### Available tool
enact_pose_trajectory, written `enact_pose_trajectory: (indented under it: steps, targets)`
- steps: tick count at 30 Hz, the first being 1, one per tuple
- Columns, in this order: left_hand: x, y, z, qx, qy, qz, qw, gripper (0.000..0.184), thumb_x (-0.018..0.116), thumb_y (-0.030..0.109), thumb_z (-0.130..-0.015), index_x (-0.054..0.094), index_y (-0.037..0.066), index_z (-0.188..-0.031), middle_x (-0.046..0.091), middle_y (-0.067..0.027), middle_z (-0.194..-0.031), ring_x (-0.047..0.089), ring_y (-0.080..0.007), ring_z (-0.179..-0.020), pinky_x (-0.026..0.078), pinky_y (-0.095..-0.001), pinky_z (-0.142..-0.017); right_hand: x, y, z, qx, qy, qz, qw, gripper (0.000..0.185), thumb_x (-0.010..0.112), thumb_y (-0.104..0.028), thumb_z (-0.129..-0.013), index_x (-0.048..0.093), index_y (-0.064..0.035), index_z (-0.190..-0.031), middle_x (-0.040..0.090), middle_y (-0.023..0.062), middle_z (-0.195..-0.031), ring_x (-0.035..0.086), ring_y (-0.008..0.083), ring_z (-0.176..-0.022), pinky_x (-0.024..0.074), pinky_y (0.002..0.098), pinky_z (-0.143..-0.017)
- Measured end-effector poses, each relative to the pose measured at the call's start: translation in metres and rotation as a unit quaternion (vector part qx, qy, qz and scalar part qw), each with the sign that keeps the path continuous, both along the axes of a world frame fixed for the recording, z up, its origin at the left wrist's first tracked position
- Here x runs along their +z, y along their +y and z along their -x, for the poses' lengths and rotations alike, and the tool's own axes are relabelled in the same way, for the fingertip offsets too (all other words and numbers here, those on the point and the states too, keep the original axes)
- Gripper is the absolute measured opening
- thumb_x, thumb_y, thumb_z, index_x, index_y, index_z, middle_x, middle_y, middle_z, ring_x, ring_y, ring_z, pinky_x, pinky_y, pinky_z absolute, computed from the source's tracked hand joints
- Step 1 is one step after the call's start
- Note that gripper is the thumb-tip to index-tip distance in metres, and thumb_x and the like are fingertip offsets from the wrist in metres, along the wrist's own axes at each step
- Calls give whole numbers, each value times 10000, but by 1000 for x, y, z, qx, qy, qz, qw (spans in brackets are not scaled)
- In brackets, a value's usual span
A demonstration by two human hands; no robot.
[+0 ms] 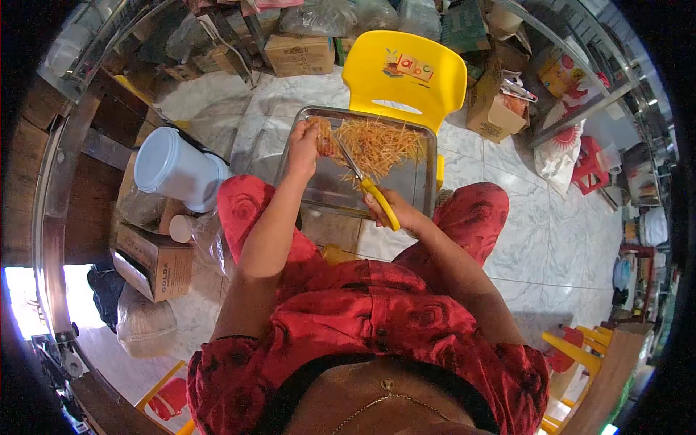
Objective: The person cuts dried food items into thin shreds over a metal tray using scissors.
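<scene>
A pair of scissors (pixel 380 200) with yellow handles is in my right hand (pixel 403 212), its fingers wrapped around the handles. The metal blades point up and left toward a bunch of thin orange-brown dried strips (pixel 324 138). My left hand (pixel 304 151) is closed on that bunch over the left side of a metal tray (pixel 328 190). A loose pile of similar dried strips (pixel 380 148) lies across the far part of the tray, right of the blades. Whether the blades touch the bunch, I cannot tell exactly.
Behind the tray stands a small yellow chair (pixel 406 72). A white lidded bucket (pixel 174 167) is at the left, above an open cardboard box (pixel 154 262). Another carton (pixel 496 109) stands at the right, by metal shelving. Marble-patterned tiles (pixel 544 239) cover the floor.
</scene>
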State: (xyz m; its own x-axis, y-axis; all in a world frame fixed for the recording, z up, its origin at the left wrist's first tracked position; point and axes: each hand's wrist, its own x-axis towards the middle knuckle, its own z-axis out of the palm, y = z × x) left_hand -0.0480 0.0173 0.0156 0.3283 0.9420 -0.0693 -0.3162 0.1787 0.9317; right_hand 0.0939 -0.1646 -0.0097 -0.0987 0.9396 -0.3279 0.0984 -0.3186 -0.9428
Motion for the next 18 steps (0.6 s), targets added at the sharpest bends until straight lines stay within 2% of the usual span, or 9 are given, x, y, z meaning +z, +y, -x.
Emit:
enact_pose_trajectory:
  steps: [4,6,13,15,16,18]
  targets:
    - [-23,14,0,-1,-3,-9,1000,122,481,120,-867,511,16,-925,541,-26,-832,530,-99,-725,445,-242,-611,10,-3,1,0,36,-18,999,426,466,-461,-858,497,-40,-912,453,15,-539,464,113,-427,389,258,-407]
    - [-35,22,1,-6,35,-69,997,179,438,96,-858,496,15,-1007,578,-78,-910,608,-187,-758,547,-345,-550,11,-2,0,25,55,-5,998,417,456,-466,-861,484,-50,-874,450,17,-545,456,110,-434,381,249,-406]
    - [-27,16,1,-10,27,-70,997,212,412,75,-844,486,1,-1029,578,-96,-929,608,-193,-759,546,-341,-547,16,-4,0,42,85,-27,995,402,442,-467,-867,462,-67,-847,448,17,-562,457,111,-459,389,253,-416]
    - [-25,16,3,-16,22,-39,999,210,414,77,-845,486,3,-1028,574,-95,-921,605,-187,-752,543,-335,-537,12,-3,-1,46,87,-27,995,408,441,-464,-867,467,-61,-933,445,13,-561,452,110,-456,392,258,-417]
    - [-29,17,2,-16,22,-39,999,210,414,77,-845,486,3,-1028,574,-95,-921,605,-187,-752,543,-335,-537,10,-3,-1,46,87,-27,995,408,441,-464,-867,467,-61,-933,445,13,-561,452,110,-456,392,258,-417]
    - [-31,17,0,0,35,-64,997,195,426,99,-864,483,16,-1031,570,-84,-910,600,-177,-729,539,-331,-513,6,-3,-1,24,54,-8,998,448,439,-461,-868,447,-52,-1049,452,12,-570,452,108,-453,393,257,-418]
